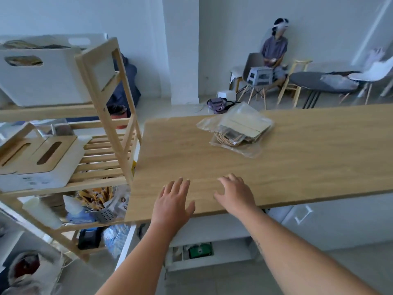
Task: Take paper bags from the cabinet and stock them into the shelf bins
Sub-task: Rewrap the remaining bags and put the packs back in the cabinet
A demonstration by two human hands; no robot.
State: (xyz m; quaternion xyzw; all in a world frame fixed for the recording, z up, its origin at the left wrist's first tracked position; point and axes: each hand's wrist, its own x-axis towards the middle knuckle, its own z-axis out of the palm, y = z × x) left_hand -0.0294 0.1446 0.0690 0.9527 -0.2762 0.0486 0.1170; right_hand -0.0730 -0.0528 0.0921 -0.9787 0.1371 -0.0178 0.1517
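On the pale oak-veneer tabletop (297,158) lies a clear plastic pack of flat brown paper bags with twine handles (238,129), well beyond both hands. The left hand (172,201) and right hand (235,193) hover spread and empty over the table's near edge. Left of the table, the light wooden slatted shelf (110,154) carries a white plastic handled bin (49,75); stocking it seems largely undone. No writing reads clearly.

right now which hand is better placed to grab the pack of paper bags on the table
Right, probably. The right hand is open over the near edge of the table, on the same side as the pack of paper bags. The left hand, also open and empty, sits farther from it, toward the shelf.
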